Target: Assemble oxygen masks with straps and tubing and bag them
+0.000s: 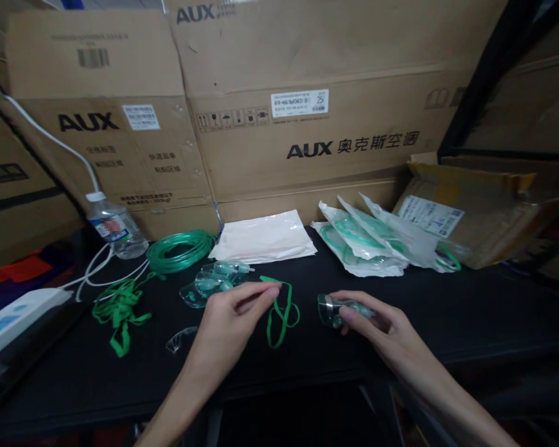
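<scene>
Pinched between the fingertips of my left hand [235, 323] is a green elastic strap [279, 329], which dangles in a loop over the black table. My right hand [377, 320] grips a clear green oxygen mask [327, 310] with a metal strip on it; the fingers cover part of the mask. Strap and mask look apart from each other. Behind my left hand lie several more masks [209, 282] in a heap. A small clear plastic piece [181, 338] rests left of my left wrist. Farther left is a tangle of green straps [121, 310].
Coiled green tubing [179, 251] lies near a plastic bottle [114, 226]. White sheets or pouches [265, 239] are stacked at the back. Packaged sets [377, 248] lean by an opened carton [475, 211] at right. A power strip [23, 320] sits left; large cardboard boxes [354, 49] wall the back.
</scene>
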Demonstrator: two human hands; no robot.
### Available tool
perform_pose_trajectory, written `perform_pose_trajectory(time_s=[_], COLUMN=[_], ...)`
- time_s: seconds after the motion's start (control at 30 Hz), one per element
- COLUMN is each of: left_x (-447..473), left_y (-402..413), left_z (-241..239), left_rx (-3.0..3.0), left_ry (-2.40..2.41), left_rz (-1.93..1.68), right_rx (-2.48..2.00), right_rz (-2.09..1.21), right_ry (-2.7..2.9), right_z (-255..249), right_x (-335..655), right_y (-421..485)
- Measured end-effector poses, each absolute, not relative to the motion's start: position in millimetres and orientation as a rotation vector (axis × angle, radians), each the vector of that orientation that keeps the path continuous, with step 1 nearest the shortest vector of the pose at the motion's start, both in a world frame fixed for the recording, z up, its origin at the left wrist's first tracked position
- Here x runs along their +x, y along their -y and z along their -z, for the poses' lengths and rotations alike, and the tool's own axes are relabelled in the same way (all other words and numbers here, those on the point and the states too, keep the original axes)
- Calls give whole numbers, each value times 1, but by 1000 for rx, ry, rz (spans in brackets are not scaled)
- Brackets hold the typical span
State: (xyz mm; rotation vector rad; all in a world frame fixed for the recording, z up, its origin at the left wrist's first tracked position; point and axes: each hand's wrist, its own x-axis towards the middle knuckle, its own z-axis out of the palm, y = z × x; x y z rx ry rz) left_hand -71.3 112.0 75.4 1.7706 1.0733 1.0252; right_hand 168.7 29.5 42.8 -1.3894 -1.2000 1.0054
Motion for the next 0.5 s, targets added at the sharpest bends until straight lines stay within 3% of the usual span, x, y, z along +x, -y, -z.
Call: perform_pose_trajectory(time_s=[0.2, 0.5], left_x=[-91, -118], left_y=[-104, -104], left_z=[-55, -53], left_rx=[1984, 2158], left_ry=[-1087, -1198], left_rz=[-844, -918], right_rx=[-1363, -1302], right_rz=[-1008, -1030], right_ry=[1177, 1184], right_z=[-40, -39], right_x=[169, 169], right_y=[-30, -31])
